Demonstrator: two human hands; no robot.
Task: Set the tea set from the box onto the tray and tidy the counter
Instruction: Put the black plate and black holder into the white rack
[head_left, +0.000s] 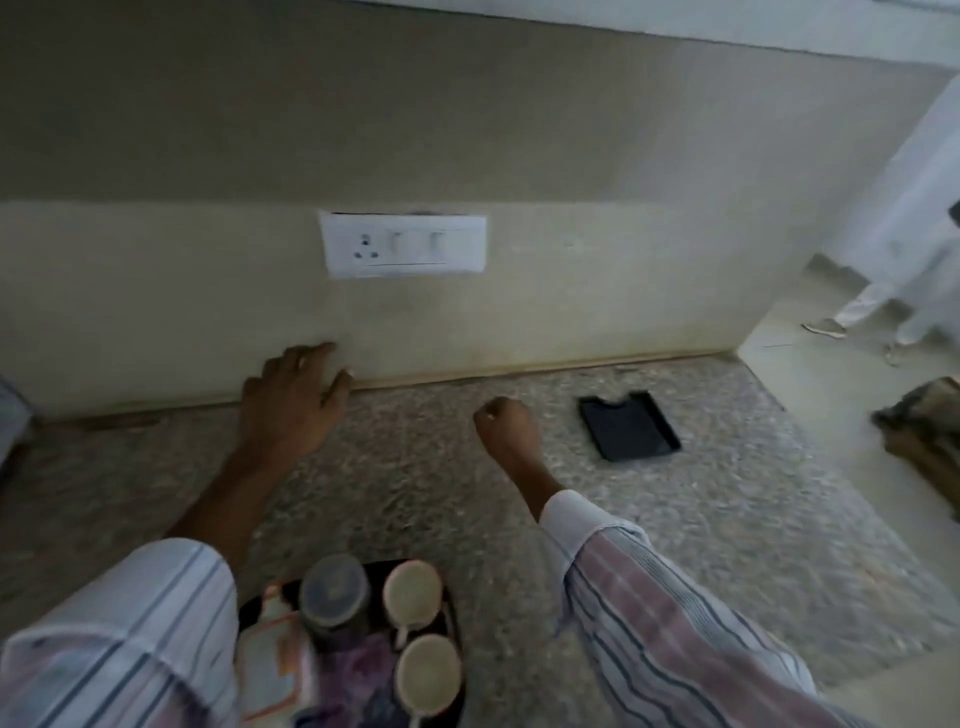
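Step in hand, by my reading: tidying. The tea things already sit on the tray (453, 613) at the near edge of the worktop (701, 519): two cups (413, 592), a dark lidded jar (335, 587) and a packet (270, 654) crowded together between the two striped sleeves. No box in view. Frame is blurred; fine detail unreliable.

Left hand (291, 400): open, fingers spread loosely, reaching to the back of the worktop where it meets the wall, fingertips at or on the wall base. Holds nothing that I can see. Whether it presses the surface or hovers just over it, cannot tell.

Right hand (506, 423): curled into a loose fist, thumb tucked on top, over bare worktop. Nothing visibly pinched; something small inside is possible but not shown.

A black flat case (628, 426) lies just right of the right hand, apart from it, well away from the tray. Switch plate (402, 244) on the wall above.

Next move, likely: clear the stray case, the nearest loose item to the right hand. Calls for opening that fist, a short reach right, and a flat pick-up from the edge, since it lies flush.
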